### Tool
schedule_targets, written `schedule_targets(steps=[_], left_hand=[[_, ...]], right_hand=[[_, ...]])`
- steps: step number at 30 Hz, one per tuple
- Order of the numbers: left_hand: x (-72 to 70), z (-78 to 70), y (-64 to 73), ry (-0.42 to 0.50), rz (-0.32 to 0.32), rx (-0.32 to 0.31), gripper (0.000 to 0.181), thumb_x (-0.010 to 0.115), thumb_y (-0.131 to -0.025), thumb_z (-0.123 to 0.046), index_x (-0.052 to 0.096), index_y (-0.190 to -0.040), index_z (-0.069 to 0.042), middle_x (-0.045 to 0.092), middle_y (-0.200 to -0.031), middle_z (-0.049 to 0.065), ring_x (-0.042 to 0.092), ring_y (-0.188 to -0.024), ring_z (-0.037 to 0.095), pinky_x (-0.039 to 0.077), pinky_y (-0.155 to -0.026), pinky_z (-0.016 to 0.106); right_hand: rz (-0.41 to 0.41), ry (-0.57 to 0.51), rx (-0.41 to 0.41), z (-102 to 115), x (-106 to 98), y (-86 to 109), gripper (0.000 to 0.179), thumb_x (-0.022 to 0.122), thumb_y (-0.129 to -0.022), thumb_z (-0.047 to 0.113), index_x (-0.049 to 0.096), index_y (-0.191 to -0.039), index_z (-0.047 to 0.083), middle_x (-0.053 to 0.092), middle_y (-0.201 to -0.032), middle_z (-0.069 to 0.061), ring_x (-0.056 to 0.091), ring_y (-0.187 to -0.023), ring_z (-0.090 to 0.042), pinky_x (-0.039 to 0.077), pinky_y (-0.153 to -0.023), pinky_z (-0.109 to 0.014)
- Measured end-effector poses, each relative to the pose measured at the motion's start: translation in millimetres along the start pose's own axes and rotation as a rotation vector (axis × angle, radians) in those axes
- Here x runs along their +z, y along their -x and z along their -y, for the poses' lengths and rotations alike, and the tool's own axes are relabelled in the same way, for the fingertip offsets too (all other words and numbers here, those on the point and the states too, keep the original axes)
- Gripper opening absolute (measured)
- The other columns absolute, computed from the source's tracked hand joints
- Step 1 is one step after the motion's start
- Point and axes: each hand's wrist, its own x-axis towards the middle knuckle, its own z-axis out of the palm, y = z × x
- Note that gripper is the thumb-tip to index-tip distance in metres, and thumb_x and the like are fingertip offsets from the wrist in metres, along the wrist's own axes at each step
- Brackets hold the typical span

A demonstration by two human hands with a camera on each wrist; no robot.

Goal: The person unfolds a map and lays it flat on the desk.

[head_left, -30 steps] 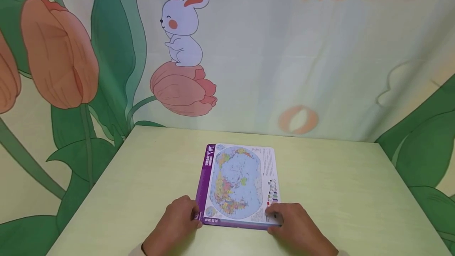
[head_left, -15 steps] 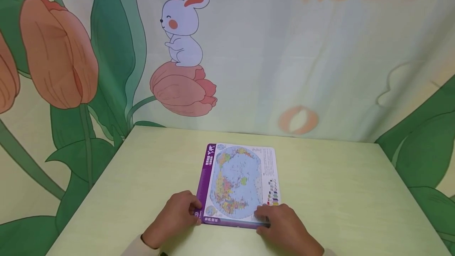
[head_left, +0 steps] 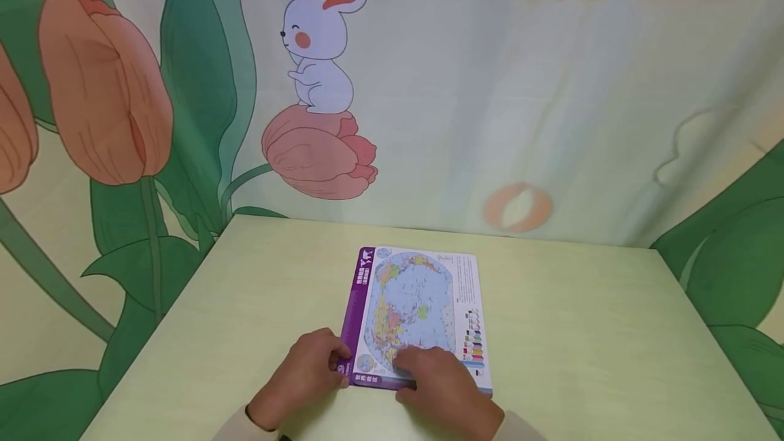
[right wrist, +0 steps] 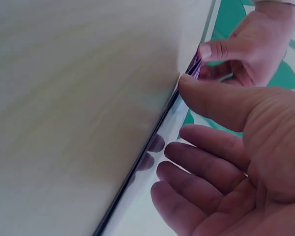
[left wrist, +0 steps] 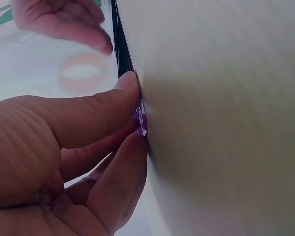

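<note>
A glossy world map (head_left: 422, 291) with a purple strip along its left side lies flat, its long side pointing away from me. My left hand (head_left: 303, 369) pinches the near left corner, thumb at the edge and fingers over the top; the left wrist view shows the purple corner (left wrist: 141, 118) between thumb and fingertips. My right hand (head_left: 444, 386) is at the middle of the near edge. Its thumb touches that edge, while the other fingers (right wrist: 196, 184) spread loosely above the glossy face, which mirrors their tips.
The map lies on a pale yellow table (head_left: 582, 332). Behind stands a curtain (head_left: 441, 87) printed with a rabbit, tulips and green leaves.
My right hand has slid left along the map's near edge, from the right corner to the middle. The left hand stays at its corner, and the map has hardly moved.
</note>
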Motion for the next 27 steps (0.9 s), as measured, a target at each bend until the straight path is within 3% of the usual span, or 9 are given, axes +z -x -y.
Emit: schedule_targets(steps=[3, 6, 12, 18, 27], left_hand=[[0.7, 0.5, 0.2, 0.008, -0.004, 0.006, 0.029, 0.094, -0.076, -0.006, 0.079, -0.101, -0.004, 0.059, -0.087, 0.0, 0.052, -0.079, 0.013, 0.046, -0.071, 0.026], [0.3, 0.6, 0.6, 0.021, -0.008, 0.018, 0.028, 0.093, -0.075, -0.004, 0.079, -0.1, -0.003, 0.06, -0.086, 0.001, 0.052, -0.078, 0.014, 0.046, -0.07, 0.025], [0.2, 1.7, 0.2, 0.036, -0.006, 0.041, 0.027, 0.093, -0.075, -0.003, 0.079, -0.097, -0.002, 0.06, -0.085, 0.001, 0.053, -0.077, 0.014, 0.046, -0.068, 0.025], [-1.0, 3.7, 0.0, 0.023, -0.007, 0.068, 0.025, 0.093, -0.073, -0.002, 0.08, -0.094, -0.003, 0.06, -0.084, 0.0, 0.054, -0.076, 0.012, 0.046, -0.068, 0.025], [-0.5, 4.0, -2.3, -0.016, -0.003, 0.087, 0.022, 0.094, -0.073, -0.005, 0.082, -0.091, -0.006, 0.059, -0.081, -0.001, 0.05, -0.073, 0.01, 0.044, -0.067, 0.026]], right_hand=[[0.006, 0.04, -0.04, 11.4, 3.5, -8.7, 0.034, 0.085, -0.088, 0.026, 0.078, -0.12, 0.02, 0.076, -0.126, 0.004, 0.073, -0.101, -0.022, 0.057, -0.094, -0.038], [-0.016, 0.089, -0.091, 20.7, 8.0, -16.4, 0.032, 0.086, -0.087, 0.025, 0.078, -0.117, 0.02, 0.076, -0.126, 0.002, 0.074, -0.104, -0.021, 0.058, -0.093, -0.036], [-0.043, 0.144, -0.131, 33.7, 16.1, -29.6, 0.034, 0.087, -0.086, 0.023, 0.078, -0.118, 0.02, 0.075, -0.132, 0.001, 0.071, -0.124, -0.019, 0.058, -0.099, -0.036], [-0.079, 0.154, -0.168, 40.7, 23.3, -38.3, 0.034, 0.088, -0.085, 0.023, 0.078, -0.117, 0.02, 0.077, -0.127, 0.004, 0.072, -0.122, -0.016, 0.059, -0.096, -0.033], [-0.024, 0.188, -0.163, 45.3, 22.9, -44.6, 0.035, 0.084, -0.09, 0.026, 0.077, -0.124, 0.02, 0.074, -0.133, 0.004, 0.069, -0.127, -0.016, 0.06, -0.097, -0.035]])
